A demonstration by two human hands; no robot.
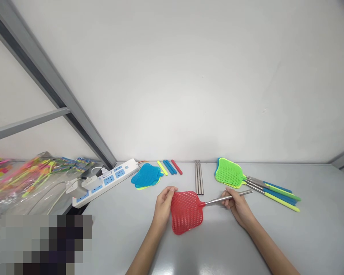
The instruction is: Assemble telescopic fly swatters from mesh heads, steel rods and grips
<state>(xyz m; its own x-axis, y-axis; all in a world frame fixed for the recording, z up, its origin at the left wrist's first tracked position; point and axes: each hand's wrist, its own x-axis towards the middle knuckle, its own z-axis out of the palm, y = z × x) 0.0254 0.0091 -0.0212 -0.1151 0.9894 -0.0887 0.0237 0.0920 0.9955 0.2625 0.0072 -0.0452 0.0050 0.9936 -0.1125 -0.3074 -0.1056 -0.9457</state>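
Observation:
A red fly swatter head [187, 212] lies flat-faced between my hands, joined at its neck to a metal rod [218, 199]. My left hand [164, 202] grips the left edge of the red head, thumb on top. My right hand [235, 204] is closed around the rod, whose bare metal end sticks out to the right. Beyond them lie several loose metal rods [199, 177], side by side. Blue and yellow swatter heads [146, 175] are stacked to the left, near yellow, blue and red handle sleeves [169, 167].
On the right is a pile of fly swatters [229, 173] with green and blue heads and coloured handles. A white power strip [106, 183] with plugs stands at the left, beside plastic bags of colourful items [40, 179]. A grey metal frame [57, 88] rises at left.

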